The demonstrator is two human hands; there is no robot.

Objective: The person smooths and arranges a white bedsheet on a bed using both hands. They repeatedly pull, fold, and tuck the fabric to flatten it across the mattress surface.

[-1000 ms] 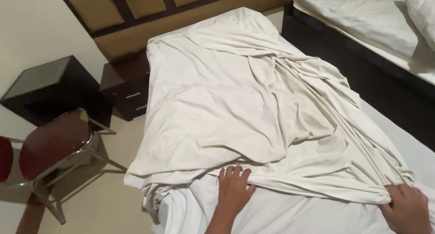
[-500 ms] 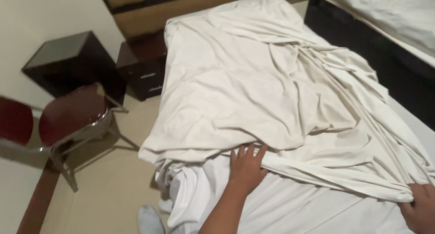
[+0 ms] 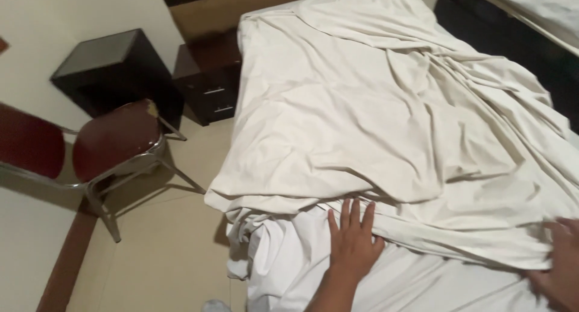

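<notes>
- Left hand (image 3: 353,242): open, palm down, fingers spread, pressing flat on the white bottom sheet (image 3: 416,285) at the folded edge of the cream top sheet (image 3: 362,107).
- Right hand (image 3: 558,261): at the frame's right edge, resting on the cream top sheet's lower fold; blurred, so grip cannot be determined.
- Cream top sheet: lies wrinkled across the bed, its left edge overhanging toward the floor.
- Red-seated metal chair (image 3: 114,143): stands left of the bed.
- Dark nightstand (image 3: 208,82): beside the bed's head; black box (image 3: 111,70) just left of it.
</notes>
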